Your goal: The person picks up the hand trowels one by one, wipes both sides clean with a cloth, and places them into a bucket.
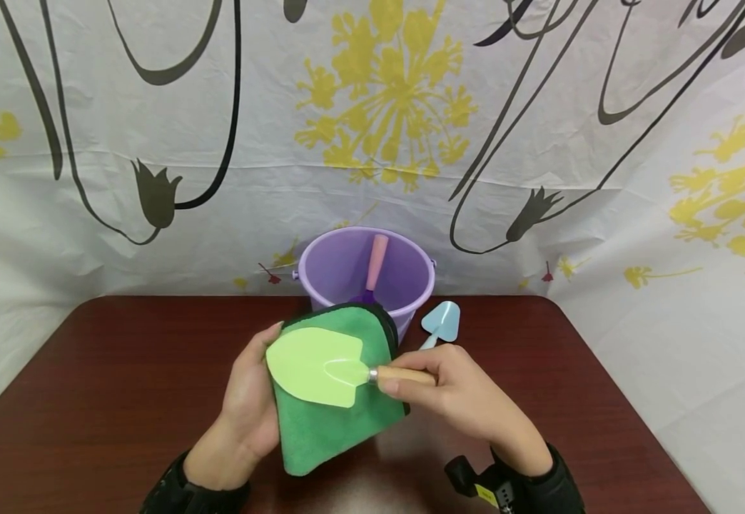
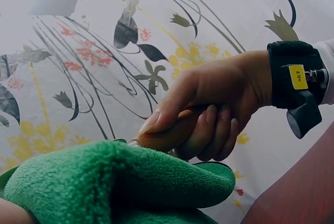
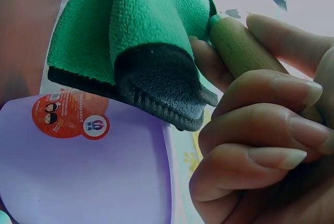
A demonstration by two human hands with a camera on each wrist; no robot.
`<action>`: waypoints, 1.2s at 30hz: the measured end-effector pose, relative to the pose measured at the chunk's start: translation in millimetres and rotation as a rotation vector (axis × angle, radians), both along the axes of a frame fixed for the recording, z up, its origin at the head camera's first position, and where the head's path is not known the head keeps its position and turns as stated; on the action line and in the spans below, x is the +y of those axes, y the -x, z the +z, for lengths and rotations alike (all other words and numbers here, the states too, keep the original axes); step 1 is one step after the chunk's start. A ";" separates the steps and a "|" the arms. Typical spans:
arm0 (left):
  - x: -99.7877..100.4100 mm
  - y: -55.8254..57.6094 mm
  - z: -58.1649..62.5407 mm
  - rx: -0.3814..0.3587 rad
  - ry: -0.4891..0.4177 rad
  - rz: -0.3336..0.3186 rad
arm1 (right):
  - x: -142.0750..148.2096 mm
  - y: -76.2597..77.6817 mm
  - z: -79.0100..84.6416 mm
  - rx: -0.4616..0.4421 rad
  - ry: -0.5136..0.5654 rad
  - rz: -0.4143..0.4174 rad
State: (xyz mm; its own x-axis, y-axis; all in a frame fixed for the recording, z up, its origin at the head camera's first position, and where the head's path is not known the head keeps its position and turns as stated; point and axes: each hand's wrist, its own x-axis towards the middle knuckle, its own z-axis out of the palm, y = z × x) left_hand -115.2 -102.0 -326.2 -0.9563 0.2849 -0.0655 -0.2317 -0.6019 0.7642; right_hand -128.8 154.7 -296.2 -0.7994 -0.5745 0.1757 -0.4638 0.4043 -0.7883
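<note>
My right hand (image 1: 462,389) holds the short wooden handle (image 3: 245,49) of a hand trowel between thumb and fingers. The trowel's yellow-green blade (image 1: 315,368) points left and lies flat against a green cloth (image 1: 321,442) with a dark border. From the left side, my left hand (image 1: 247,400) grips that cloth, thumb along its upper left edge and the other fingers hidden behind it. In the left wrist view, the fluffy cloth (image 2: 156,177) bulges below the right hand (image 2: 209,104). The right wrist view shows the cloth's folded dark edge (image 3: 162,85) near the curled fingers.
A purple bucket (image 1: 324,268) stands at the table's back edge, a pink-handled tool (image 1: 377,260) leaning inside. Right of it sits a small light-blue shovel (image 1: 443,321). The brown table (image 1: 154,385) meets a patterned curtain (image 1: 250,128) behind.
</note>
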 end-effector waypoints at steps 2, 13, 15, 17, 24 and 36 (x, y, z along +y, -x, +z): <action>-0.7 -0.1 0.9 -0.009 0.018 0.019 | 0.8 0.5 0.1 0.001 -0.007 -0.001; -10.3 0.6 4.7 -0.024 0.070 0.082 | 12.2 4.3 1.9 -0.025 -0.024 -0.030; -12.9 1.2 4.5 -0.013 0.067 0.081 | 14.8 5.6 2.1 -0.017 -0.017 -0.031; -15.6 1.8 4.3 -0.003 0.055 0.078 | 18.1 7.2 2.7 -0.005 -0.018 -0.037; -24.9 3.2 4.7 0.035 -0.006 0.089 | 37.7 11.6 7.0 0.052 -0.046 -0.118; -32.2 4.0 4.9 0.067 -0.108 0.053 | 56.2 10.5 11.4 0.139 -0.096 -0.204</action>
State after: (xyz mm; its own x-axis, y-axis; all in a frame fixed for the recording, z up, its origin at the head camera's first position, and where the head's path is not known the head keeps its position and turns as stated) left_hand -119.2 -134.2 -321.3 -0.9715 0.2357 0.0271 -0.1480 -0.6913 0.7072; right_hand -139.3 210.9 -284.7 -0.8723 -0.4236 0.2444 -0.4665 0.5706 -0.6758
